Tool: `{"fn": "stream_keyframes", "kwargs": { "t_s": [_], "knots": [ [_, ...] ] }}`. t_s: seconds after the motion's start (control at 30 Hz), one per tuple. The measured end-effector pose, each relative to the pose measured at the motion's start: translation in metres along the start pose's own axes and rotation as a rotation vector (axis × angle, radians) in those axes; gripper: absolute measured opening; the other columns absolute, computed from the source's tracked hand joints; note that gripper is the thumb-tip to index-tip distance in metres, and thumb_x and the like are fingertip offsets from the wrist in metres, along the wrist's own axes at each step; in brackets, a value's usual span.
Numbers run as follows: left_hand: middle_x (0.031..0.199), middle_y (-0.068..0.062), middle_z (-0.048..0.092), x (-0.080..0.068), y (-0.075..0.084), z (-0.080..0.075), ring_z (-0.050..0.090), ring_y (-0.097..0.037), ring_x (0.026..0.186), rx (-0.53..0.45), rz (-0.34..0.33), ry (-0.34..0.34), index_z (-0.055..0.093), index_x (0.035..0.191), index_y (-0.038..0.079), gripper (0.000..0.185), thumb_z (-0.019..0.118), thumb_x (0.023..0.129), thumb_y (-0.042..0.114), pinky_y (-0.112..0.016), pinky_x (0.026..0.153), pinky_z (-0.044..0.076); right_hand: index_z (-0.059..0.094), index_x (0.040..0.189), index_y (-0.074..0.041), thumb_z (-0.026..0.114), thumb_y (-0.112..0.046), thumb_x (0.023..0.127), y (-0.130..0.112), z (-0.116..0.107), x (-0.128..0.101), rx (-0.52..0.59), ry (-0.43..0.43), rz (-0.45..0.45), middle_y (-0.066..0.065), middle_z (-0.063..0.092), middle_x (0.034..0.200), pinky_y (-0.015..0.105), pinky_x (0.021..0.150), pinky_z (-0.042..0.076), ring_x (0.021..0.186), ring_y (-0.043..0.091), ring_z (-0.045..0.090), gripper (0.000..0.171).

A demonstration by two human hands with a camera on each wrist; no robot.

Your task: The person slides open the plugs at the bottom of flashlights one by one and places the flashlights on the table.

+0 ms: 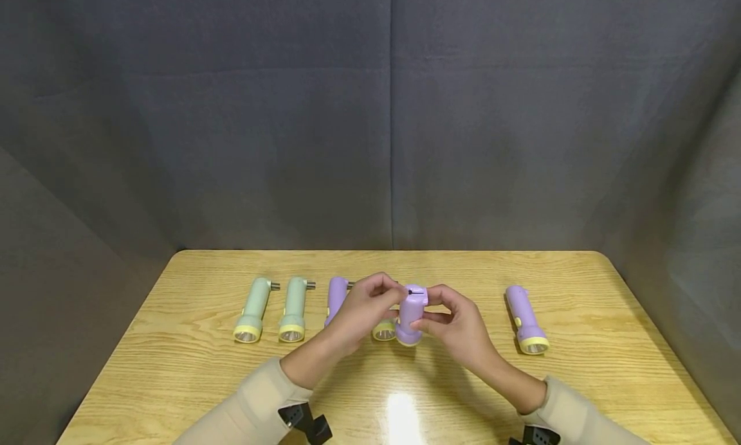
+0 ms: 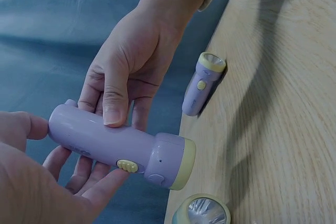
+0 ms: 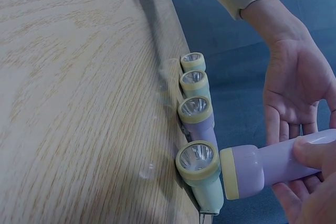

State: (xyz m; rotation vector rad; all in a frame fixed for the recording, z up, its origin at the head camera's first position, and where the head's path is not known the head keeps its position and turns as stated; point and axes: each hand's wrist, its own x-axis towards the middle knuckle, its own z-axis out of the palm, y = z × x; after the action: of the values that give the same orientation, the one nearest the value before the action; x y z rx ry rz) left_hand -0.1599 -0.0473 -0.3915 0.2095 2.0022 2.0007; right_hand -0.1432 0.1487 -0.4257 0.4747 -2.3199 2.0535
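A purple flashlight [image 1: 410, 313] with a yellow rim is held between both hands above the table, lens end down. My right hand [image 1: 463, 329] grips its body, the thumb across one side and fingers behind. My left hand [image 1: 361, 310] has its fingertips at the upper end, beside a dark slot there. In the left wrist view, other left fingers lie along the yellow switch [image 2: 127, 166] side. Just behind the held flashlight is a green flashlight [image 3: 209, 192] with metal prongs, partly hidden by the hands in the head view.
Two green flashlights [image 1: 253, 310] with prongs out lie at the left of the wooden table [image 1: 191, 381]. Next to them is another purple flashlight [image 1: 336, 297], partly covered by the left arm. One more purple flashlight [image 1: 525, 319] lies at the right. Dark curtains [image 1: 260, 143] surround the table.
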Motion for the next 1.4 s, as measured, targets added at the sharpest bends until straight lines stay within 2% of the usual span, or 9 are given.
{"fn": "stream_keyframes", "kwargs": {
  "t_s": [0.17,0.4,0.67,0.97,1.4],
  "knots": [
    [0.106,-0.01,0.068,0.0002,0.0023,0.0001,0.065,-0.02,0.103,0.012,-0.004,0.008,0.064,0.097,0.002,0.014,0.062,0.098,0.016,-0.044,0.095,0.056,0.065,0.112,0.007,0.079,0.014,0.079,0.0009,0.0007,0.0,0.003,0.0,-0.01,0.024,0.062,0.111,0.034,0.085,0.06,0.097,0.033,0.072,0.036],
    [0.107,-0.01,0.068,0.0011,0.0041,-0.0014,0.065,-0.022,0.104,0.041,-0.009,-0.001,0.063,0.095,0.002,0.013,0.061,0.096,0.015,-0.041,0.093,0.057,0.066,0.11,0.006,0.079,0.013,0.078,0.0013,0.0019,-0.0004,-0.02,0.01,-0.039,0.023,0.064,0.108,0.033,0.084,0.06,0.094,0.024,0.073,0.036],
    [0.108,-0.011,0.067,0.0023,0.0021,-0.0007,0.065,-0.022,0.103,0.009,-0.023,-0.007,0.062,0.09,0.003,0.008,0.059,0.094,0.01,-0.042,0.092,0.058,0.066,0.109,0.008,0.079,0.015,0.077,0.0013,0.0017,-0.0014,-0.023,0.016,-0.039,0.024,0.064,0.107,0.033,0.083,0.06,0.093,0.02,0.073,0.035],
    [0.107,-0.011,0.067,0.0027,0.0018,-0.0025,0.066,-0.022,0.101,0.001,-0.021,-0.015,0.062,0.09,0.003,0.008,0.062,0.093,0.011,-0.043,0.092,0.058,0.068,0.107,0.008,0.08,0.014,0.077,-0.0002,0.0025,-0.0017,-0.032,0.018,-0.069,0.023,0.066,0.106,0.033,0.081,0.061,0.092,0.015,0.072,0.034],
    [0.107,-0.011,0.066,0.0029,0.0015,-0.003,0.065,-0.022,0.101,-0.008,-0.048,-0.001,0.063,0.09,0.004,0.008,0.064,0.092,0.012,-0.039,0.091,0.058,0.068,0.109,0.008,0.079,0.012,0.079,0.0007,0.0044,-0.0014,-0.018,0.02,-0.051,0.024,0.067,0.106,0.032,0.078,0.062,0.085,0.017,0.074,0.032]
  ]
}}
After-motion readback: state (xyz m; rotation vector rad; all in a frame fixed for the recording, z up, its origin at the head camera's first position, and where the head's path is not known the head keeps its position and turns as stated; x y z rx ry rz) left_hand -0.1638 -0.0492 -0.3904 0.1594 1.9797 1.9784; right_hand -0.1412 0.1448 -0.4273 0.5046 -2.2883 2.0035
